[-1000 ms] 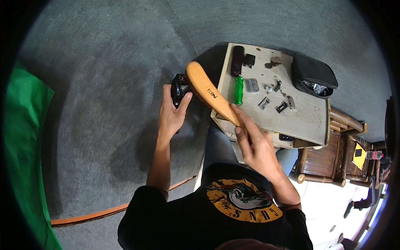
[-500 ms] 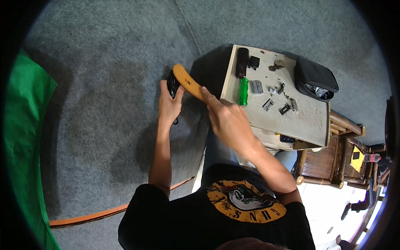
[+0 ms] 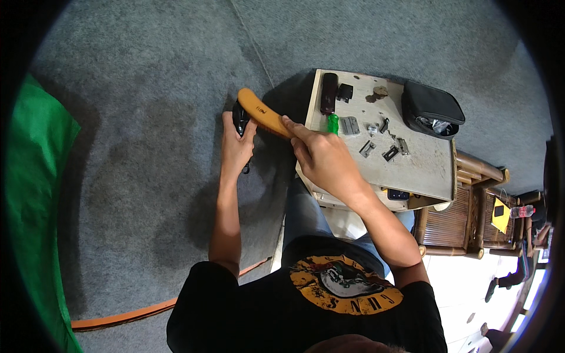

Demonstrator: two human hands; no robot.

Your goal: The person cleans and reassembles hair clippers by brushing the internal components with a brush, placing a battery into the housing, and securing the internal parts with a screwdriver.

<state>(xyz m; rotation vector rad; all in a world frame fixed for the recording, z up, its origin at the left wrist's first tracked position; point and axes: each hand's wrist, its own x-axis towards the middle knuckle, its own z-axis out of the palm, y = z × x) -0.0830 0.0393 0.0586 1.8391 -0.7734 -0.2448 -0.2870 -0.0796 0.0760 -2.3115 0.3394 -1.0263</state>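
Note:
My left hand [image 3: 236, 150] is closed around a black device [image 3: 240, 119], which looks like a hair clipper body; much of it is hidden by the fingers and the brush. A small black loop pokes out below that hand. My right hand [image 3: 326, 159] grips a curved, yellow-brown brush [image 3: 259, 110] by its near end, index finger stretched along its back. The brush's far end lies over the black device, its bristle side facing down and mostly hidden. Beyond my right hand, a green screwdriver handle [image 3: 333, 123] lies on the wooden table [image 3: 406, 173].
On the table are a dark oblong case [image 3: 329, 93], a small black piece [image 3: 345, 92], a flat metal blade [image 3: 351, 125], several small metal parts [image 3: 390, 153] and an unzipped black pouch [image 3: 432, 109]. Bamboo seats [image 3: 447, 217] stand at the right; green cloth [image 3: 41, 200] hangs at the left.
The table and its contents have shifted slightly left in view. My right hand and the brush have moved a little left, so my hand now covers more of the screwdriver. Both grips are unchanged.

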